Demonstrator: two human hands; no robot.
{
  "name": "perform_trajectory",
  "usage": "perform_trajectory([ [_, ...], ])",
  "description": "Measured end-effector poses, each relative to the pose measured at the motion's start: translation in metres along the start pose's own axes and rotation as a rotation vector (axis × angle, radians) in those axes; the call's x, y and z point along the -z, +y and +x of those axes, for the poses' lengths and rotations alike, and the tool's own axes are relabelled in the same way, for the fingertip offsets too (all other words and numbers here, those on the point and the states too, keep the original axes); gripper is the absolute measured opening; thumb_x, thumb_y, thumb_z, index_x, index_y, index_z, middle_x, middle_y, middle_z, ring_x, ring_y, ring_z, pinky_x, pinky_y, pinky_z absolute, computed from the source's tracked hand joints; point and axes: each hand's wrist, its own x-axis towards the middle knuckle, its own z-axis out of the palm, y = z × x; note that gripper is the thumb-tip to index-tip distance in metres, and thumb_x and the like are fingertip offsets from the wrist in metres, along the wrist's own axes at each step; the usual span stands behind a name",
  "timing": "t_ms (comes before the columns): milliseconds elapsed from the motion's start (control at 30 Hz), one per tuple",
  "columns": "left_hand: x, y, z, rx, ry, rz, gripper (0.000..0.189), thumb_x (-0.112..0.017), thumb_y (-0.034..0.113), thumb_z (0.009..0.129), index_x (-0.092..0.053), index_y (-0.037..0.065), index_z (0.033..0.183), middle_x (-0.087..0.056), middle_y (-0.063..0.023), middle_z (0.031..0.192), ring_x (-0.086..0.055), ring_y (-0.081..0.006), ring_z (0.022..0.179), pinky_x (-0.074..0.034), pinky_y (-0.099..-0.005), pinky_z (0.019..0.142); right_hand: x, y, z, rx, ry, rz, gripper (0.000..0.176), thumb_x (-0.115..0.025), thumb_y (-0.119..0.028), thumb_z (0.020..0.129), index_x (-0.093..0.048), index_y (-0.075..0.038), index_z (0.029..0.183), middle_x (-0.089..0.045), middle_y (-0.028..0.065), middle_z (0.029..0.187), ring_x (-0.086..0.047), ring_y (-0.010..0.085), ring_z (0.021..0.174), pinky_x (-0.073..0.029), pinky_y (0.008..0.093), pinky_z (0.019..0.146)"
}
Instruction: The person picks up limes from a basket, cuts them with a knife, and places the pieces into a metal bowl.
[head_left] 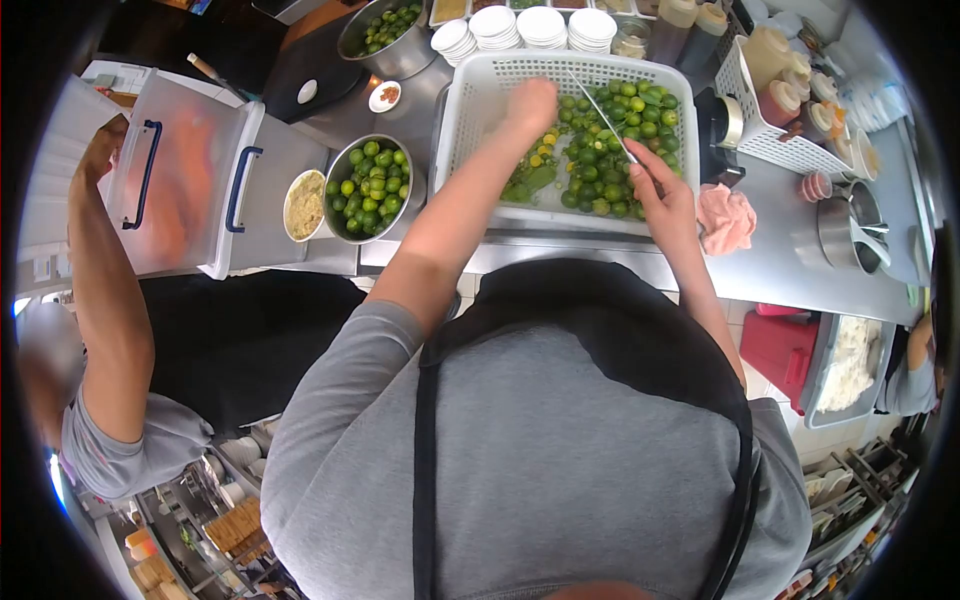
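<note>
My right hand [662,195] is closed around the handle of a thin knife [600,112], whose blade points up and to the left over a white perforated basket [458,75]. Small green limes [590,180] fill the basket's right side, with a few cut yellow-orange halves [541,157] at their left edge. Over the basket's far left part is my left hand [533,104], its fingers curled together; whatever they may hold is hidden. A pink cloth [726,218] lies just right of my right hand.
Left of the basket stand a metal pot of limes [370,190], a bowl of pale food [304,205] and another lime pot [385,30]. Stacked white lids [543,30] line the back. A co-worker's arm [110,290] reaches to a clear bin [180,170]. Bottles [768,55] stand right.
</note>
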Motion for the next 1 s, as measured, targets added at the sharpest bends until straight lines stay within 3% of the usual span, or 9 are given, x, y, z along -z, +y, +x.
perform_trajectory([
  [67,-0.027,-0.011,0.014,-0.100,0.046,0.043,0.019,-0.060,0.013,0.071,-0.062,0.000,0.084,-0.061,-0.0203,0.090,-0.057,-0.0361,0.085,-0.047,-0.0445,0.076,-0.001,-0.002,0.001,0.001,0.013,0.024,0.028,-0.055,-0.018,0.089,-0.059,-0.010,0.115,-0.066,0.0063,0.094,-0.053,0.0066,0.074,-0.043,0.0211,0.066],
  [200,0.016,-0.001,-0.002,-0.056,-0.017,-0.022,0.020,-0.061,0.010,0.074,-0.064,0.002,0.091,-0.063,-0.0157,0.090,-0.060,-0.0310,0.086,-0.048,-0.0408,0.074,0.006,-0.007,-0.008,0.025,0.027,-0.003,0.028,-0.055,-0.018,0.089,-0.059,-0.010,0.116,-0.065,0.0065,0.092,-0.052,0.0063,0.072,-0.042,0.0206,0.066],
  [267,0.046,0.003,-0.018,0.223,-0.056,-0.872,0.022,-0.060,0.005,0.079,-0.062,0.000,0.101,-0.062,-0.0107,0.094,-0.061,-0.0254,0.092,-0.050,-0.0365,0.080,0.008,-0.007,-0.006,-0.098,-0.013,-0.030,0.028,-0.055,-0.018,0.089,-0.058,-0.011,0.116,-0.066,0.0064,0.093,-0.052,0.0067,0.072,-0.042,0.0209,0.066],
  [300,0.055,0.002,-0.027,0.225,-0.058,-0.869,0.022,-0.060,0.005,0.079,-0.062,0.000,0.101,-0.062,-0.0107,0.094,-0.061,-0.0254,0.092,-0.050,-0.0365,0.080,0.007,-0.006,-0.005,-0.100,-0.014,-0.027,0.028,-0.055,-0.018,0.089,-0.058,-0.011,0.116,-0.066,0.0064,0.093,-0.052,0.0067,0.072,-0.042,0.0209,0.066],
  [367,0.068,-0.004,-0.044,0.236,-0.032,-1.581,0.027,-0.058,0.001,0.083,-0.057,-0.004,0.109,-0.059,-0.0095,0.099,-0.059,-0.0238,0.097,-0.050,-0.0339,0.089,0.001,-0.005,-0.001,-0.103,-0.025,-0.022,0.029,-0.055,-0.018,0.089,-0.058,-0.010,0.116,-0.065,0.0080,0.099,-0.055,0.0077,0.078,-0.043,0.0217,0.070],
  [467,0.091,0.006,-0.072,0.255,0.010,-1.704,0.026,-0.056,-0.001,0.083,-0.054,-0.006,0.108,-0.057,-0.0135,0.104,-0.059,-0.0268,0.098,-0.048,-0.0360,0.094,-0.010,-0.007,-0.003,0.040,-0.017,0.069,0.029,-0.054,-0.017,0.089,-0.058,-0.009,0.117,-0.065,0.0086,0.103,-0.057,0.0083,0.083,-0.044,0.0220,0.073],
  [700,0.087,0.008,-0.080,0.191,0.117,-1.815,0.015,-0.058,-0.002,0.082,-0.057,-0.002,0.097,-0.060,-0.0108,0.098,-0.059,-0.0227,0.096,-0.049,-0.0385,0.091,-0.017,-0.019,-0.006,0.024,-0.121,0.045,0.029,-0.053,-0.017,0.089,-0.057,-0.008,0.117,-0.063,0.0107,0.107,-0.060,0.0138,0.094,-0.044,0.0245,0.081],
  [933,0.086,0.019,-0.081,0.168,0.221,-1.660,0.016,-0.062,-0.001,0.080,-0.058,0.001,0.096,-0.062,-0.0075,0.094,-0.060,-0.0150,0.087,-0.050,-0.0344,0.084,-0.017,-0.014,-0.005,0.027,-0.100,0.031,0.028,-0.053,-0.016,0.089,-0.059,-0.008,0.115,-0.065,0.0139,0.101,-0.063,0.0173,0.089,-0.046,0.0266,0.078],
  [1000,0.083,0.028,-0.084,0.161,0.229,-1.612,0.017,-0.063,-0.001,0.079,-0.059,0.002,0.095,-0.062,-0.0066,0.092,-0.060,-0.0139,0.086,-0.050,-0.0325,0.082,-0.019,-0.013,-0.004,0.185,0.008,-0.071,0.027,-0.054,-0.017,0.089,-0.059,-0.009,0.114,-0.065,0.0141,0.099,-0.064,0.0189,0.085,-0.046,0.0271,0.076],
])
